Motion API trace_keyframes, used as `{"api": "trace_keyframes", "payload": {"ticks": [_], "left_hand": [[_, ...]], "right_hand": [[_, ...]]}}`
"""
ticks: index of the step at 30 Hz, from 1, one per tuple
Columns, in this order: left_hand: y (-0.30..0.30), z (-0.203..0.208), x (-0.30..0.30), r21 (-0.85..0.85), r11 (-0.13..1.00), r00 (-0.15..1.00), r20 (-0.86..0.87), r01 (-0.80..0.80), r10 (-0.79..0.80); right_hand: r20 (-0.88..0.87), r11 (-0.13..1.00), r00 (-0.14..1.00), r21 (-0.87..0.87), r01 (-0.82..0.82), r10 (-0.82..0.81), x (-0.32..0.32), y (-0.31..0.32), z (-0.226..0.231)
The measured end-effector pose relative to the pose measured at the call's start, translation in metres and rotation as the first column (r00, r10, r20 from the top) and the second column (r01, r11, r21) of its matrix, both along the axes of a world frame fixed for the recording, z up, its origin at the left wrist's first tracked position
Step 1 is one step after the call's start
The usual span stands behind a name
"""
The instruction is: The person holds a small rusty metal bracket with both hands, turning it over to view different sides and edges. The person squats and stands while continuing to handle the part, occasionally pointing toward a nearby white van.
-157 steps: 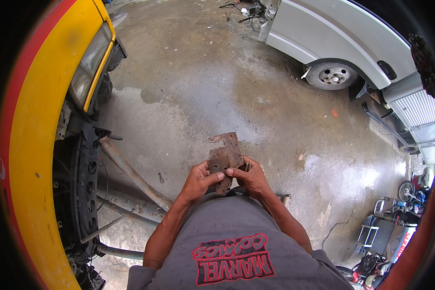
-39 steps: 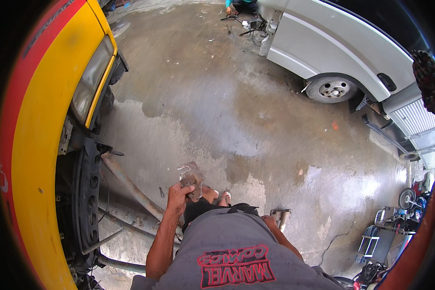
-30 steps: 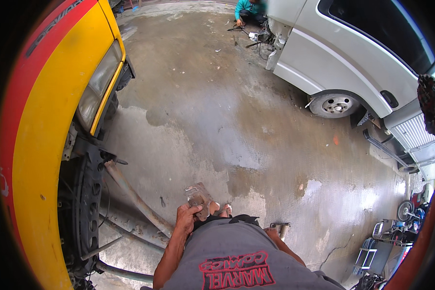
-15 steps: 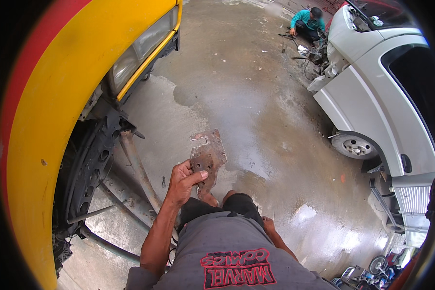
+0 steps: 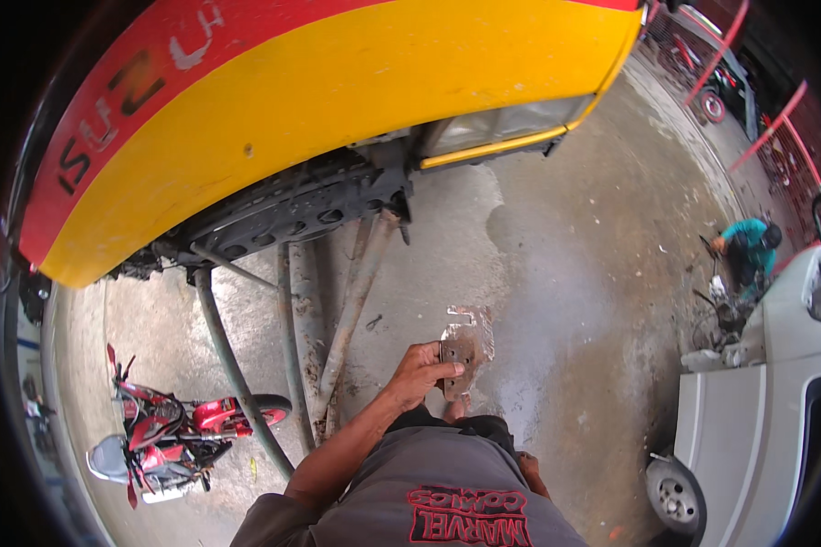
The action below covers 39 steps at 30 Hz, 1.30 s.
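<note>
Here the left hand (image 5: 420, 372) holds a rusty metal plate (image 5: 461, 354) out in front, fingers pinching its edge so it stays up. The right hand is hidden, so its fingers cannot be told.

One rusty metal plate (image 5: 463, 351), one red motorcycle (image 5: 169, 433), three slanted steel pipes (image 5: 356, 292)

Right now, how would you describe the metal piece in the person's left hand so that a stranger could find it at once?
Start at the big yellow and red vehicle front, then go down past the rusty pipes under it. Just below, the left hand holds a flat, rusty brown metal plate with small holes, the only part raised off the wet concrete floor.
</note>
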<state>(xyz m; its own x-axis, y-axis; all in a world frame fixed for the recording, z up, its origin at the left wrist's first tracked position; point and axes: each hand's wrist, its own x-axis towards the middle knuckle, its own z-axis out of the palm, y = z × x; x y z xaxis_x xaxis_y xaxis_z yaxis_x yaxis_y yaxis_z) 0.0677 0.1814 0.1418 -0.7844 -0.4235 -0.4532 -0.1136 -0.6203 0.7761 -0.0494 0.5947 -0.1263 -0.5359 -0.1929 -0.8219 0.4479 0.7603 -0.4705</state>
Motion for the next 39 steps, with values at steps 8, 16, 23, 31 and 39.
{"api": "trace_keyframes", "payload": {"ticks": [8, 16, 23, 31, 39], "left_hand": [[0.067, -0.054, 0.087, 0.067, 0.899, 0.898, 0.115, -0.433, 0.424], [0.109, -0.063, 0.134, 0.123, 0.665, 0.676, 0.105, -0.737, 0.729], [0.112, -0.051, 0.177, 0.075, 0.569, 0.573, 0.133, -0.819, 0.808], [0.088, -0.04, 0.242, 0.112, 0.546, 0.554, 0.061, -0.83, 0.83], [0.056, -0.038, 0.328, 0.064, 0.493, 0.495, 0.015, -0.868, 0.869]], "right_hand": [[0.106, 0.987, 0.985, 0.074, -0.144, 0.135, -0.124, -0.015, -0.01], [0.093, 0.882, 0.882, 0.064, -0.468, 0.461, -0.149, -0.115, -0.006], [0.077, 0.799, 0.796, -0.038, -0.6, 0.601, -0.11, -0.22, 0.013], [-0.046, 0.674, 0.731, -0.352, -0.65, 0.681, -0.018, -0.339, 0.085], [-0.025, 0.588, 0.68, -0.479, -0.652, 0.733, 0.092, -0.4, 0.107]]}}
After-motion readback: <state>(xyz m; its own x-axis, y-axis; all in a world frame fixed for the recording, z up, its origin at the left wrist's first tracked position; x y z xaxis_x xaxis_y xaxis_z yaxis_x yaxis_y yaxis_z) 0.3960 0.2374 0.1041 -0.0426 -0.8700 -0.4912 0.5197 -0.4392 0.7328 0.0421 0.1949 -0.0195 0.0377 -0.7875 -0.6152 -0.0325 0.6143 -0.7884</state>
